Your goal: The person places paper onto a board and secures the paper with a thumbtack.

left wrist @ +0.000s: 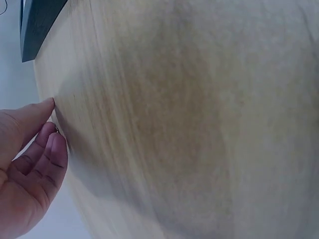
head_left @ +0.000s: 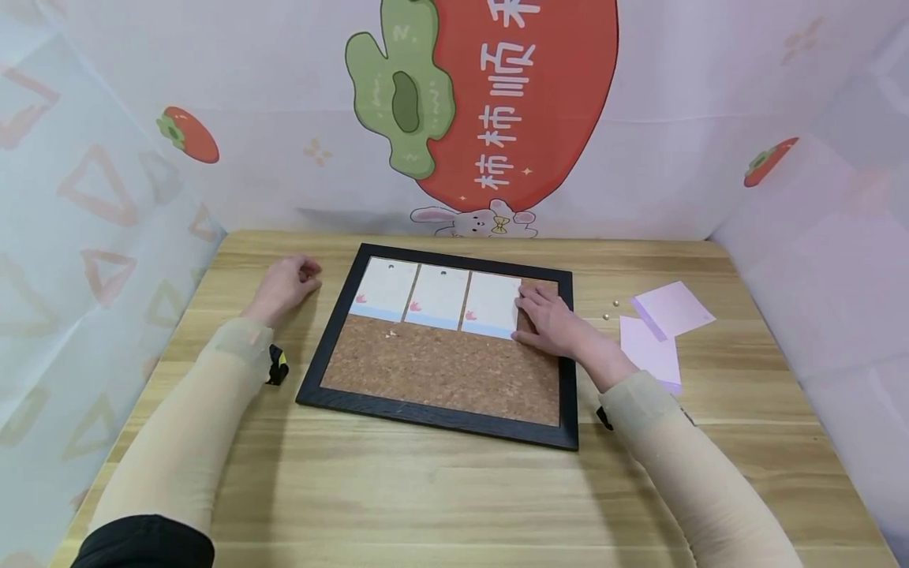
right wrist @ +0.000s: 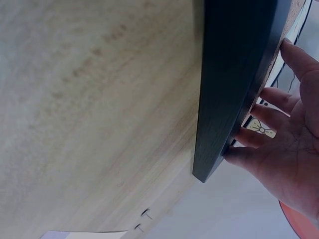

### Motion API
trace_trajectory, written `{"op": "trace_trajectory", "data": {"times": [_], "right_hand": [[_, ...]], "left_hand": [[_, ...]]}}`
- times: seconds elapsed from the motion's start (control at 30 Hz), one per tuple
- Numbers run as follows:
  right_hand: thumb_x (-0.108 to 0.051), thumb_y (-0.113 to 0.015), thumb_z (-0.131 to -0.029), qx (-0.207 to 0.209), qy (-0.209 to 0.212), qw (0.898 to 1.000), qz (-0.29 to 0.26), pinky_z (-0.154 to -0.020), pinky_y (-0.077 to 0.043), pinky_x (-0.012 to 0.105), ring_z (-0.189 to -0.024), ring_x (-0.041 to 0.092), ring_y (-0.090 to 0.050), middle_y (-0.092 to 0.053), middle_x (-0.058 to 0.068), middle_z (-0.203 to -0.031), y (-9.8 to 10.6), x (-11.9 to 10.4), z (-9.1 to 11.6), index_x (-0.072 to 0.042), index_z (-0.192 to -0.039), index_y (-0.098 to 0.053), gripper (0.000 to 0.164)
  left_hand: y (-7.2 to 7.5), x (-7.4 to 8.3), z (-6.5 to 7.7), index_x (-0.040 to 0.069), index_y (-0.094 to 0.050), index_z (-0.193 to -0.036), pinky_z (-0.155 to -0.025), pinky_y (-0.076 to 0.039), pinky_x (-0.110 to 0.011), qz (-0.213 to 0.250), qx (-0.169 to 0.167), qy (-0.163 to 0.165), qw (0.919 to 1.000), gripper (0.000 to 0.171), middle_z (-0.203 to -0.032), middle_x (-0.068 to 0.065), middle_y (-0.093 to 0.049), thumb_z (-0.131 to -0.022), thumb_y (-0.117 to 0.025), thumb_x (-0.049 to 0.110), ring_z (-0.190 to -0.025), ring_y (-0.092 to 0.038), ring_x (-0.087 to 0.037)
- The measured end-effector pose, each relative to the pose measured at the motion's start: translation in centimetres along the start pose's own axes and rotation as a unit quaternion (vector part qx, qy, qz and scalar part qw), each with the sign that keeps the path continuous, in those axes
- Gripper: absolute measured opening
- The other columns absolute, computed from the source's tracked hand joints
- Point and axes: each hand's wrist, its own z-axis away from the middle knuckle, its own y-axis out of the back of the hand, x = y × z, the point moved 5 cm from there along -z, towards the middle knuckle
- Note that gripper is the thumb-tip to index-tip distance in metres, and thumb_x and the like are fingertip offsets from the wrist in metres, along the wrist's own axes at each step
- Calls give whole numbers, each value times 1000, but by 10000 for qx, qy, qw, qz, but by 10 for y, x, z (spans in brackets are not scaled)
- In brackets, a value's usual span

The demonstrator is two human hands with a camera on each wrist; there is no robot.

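A black-framed cork board [head_left: 440,371] lies on the table, with three white notes in a row along its upper part. The left note [head_left: 384,285] and middle note [head_left: 436,295] each bear a small round pin head near the top. On the right note [head_left: 491,302] no pin shows. My right hand [head_left: 554,319] rests with spread fingers on that note's right edge and the cork. Left of the frame, my left hand [head_left: 284,288] is low at the table, fingers loosely bent. A tiny dark speck [left wrist: 57,130] shows at its fingertips; thumb and fingers stand apart.
Right of the board lie two pads of pale purple paper, an upper pad [head_left: 675,308] overlapping a lower pad [head_left: 649,351]. Two small pins [head_left: 615,303] stand between pads and board. A printed cloth backdrop [head_left: 284,158] rises behind the wooden table [head_left: 398,505].
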Motion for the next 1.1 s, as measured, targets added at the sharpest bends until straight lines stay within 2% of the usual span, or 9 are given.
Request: {"op": "trace_trajectory", "data": {"times": [0.3, 0.5, 0.73, 0.97, 1.1], "right_hand": [[-37, -63, -98, -8, -36, 10000, -40, -114, -29, 68, -151, 47, -20, -26, 24, -163, -1, 0, 1, 1, -148, -42, 66], [-36, -64, -98, 0, -43, 10000, -70, -114, -29, 69, -151, 48, -19, -26, 24, -163, 0, -1, 2, 2, -149, -42, 67], [-36, -64, -98, 33, -17, 10000, -58, -113, -30, 69, -150, 48, -21, -28, 24, -162, 0, -1, 2, 2, -148, -43, 67], [-36, -64, -98, 50, -31, 10000, -48, -113, -30, 69, -150, 48, -22, -28, 24, -162, -1, -1, 2, 2, -148, -43, 67], [-37, -64, -98, 44, -36, 10000, -71, -114, -29, 69, -150, 48, -21, -27, 23, -163, -1, -1, 2, 2, -148, -42, 67]], "left_hand": [[3, -2, 3, -6, -67, -113, -91, -50, -53, 53, 320, 30, 9995, 19, -110, -28, -68, -97, -58, 1, -100, -64, -40], [5, -7, 3, -5, -71, -107, -91, -50, -54, 86, 579, 89, 9982, 19, -107, -27, -70, -97, -54, -3, -100, -65, -41], [9, -11, 5, -4, -70, -107, -89, -51, -52, 114, 591, 348, 9976, 16, -107, -27, -70, -96, -60, 3, -98, -65, -40], [11, -14, 9, -2, -71, -101, -78, -50, -45, 122, 573, 669, 9960, 16, -102, -24, -70, -97, -63, 12, -88, -63, -34], [11, -14, 11, -2, -72, -103, -82, -50, -49, 98, 505, 689, 9963, 19, -105, -26, -70, -98, -62, 14, -91, -63, -37]]}}
